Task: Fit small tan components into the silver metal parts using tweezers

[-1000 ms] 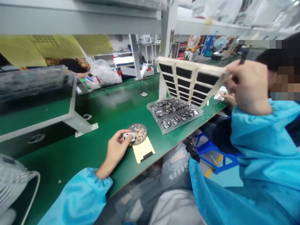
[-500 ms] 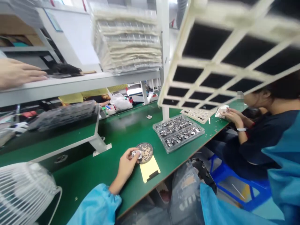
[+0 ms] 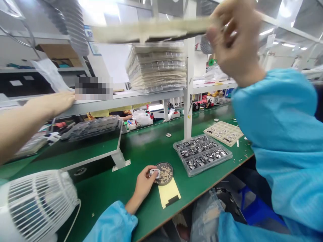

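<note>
My left hand (image 3: 145, 184) pinches a small white plastic part (image 3: 154, 173) over the left rim of a round dark dish (image 3: 172, 171) full of tiny tan pieces. Under the dish, a yellow sheet (image 3: 168, 194) with a black strip lies on the green bench. Raised high at the upper right, my right hand (image 3: 234, 40) is closed on the right end of a cream compartment tray (image 3: 151, 29). That tray appears nearly edge-on, level and blurred, in front of and above a stack of similar trays (image 3: 156, 69) on the shelf. Whether it touches the stack, I cannot tell.
A clear divided box (image 3: 212, 163) of shiny metal parts sits right of the dish, with a cream tray (image 3: 223, 131) behind it. A white post (image 3: 188, 111) rises from the bench. A fan (image 3: 42, 205) stands at left. Another person's arm (image 3: 45, 109) reaches along the shelf (image 3: 121, 101).
My right hand has come into view as the cream tray swung left and levelled out from its tilt at the upper right. My left hand stays by the dish, holding the white part.
</note>
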Action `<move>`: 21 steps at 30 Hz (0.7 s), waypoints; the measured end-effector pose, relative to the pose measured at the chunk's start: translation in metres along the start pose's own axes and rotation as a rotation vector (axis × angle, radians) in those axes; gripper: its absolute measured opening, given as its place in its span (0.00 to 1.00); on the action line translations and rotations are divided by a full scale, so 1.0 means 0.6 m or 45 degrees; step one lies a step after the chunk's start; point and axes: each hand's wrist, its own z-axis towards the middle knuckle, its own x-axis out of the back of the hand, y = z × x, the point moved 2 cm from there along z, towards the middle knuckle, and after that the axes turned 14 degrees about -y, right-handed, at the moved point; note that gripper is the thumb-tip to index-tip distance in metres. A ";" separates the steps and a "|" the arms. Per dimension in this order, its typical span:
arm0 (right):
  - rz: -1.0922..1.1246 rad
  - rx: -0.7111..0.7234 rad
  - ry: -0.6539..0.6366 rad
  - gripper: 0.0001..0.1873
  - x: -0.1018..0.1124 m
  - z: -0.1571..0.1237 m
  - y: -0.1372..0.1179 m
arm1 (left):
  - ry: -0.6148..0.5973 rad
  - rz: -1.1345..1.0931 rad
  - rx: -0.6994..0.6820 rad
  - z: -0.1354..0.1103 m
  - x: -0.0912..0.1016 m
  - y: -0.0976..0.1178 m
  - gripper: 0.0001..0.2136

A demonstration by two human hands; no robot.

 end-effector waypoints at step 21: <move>-0.639 -0.119 -0.066 0.22 -0.165 0.200 0.080 | 0.033 0.030 -0.053 0.001 -0.004 -0.027 0.10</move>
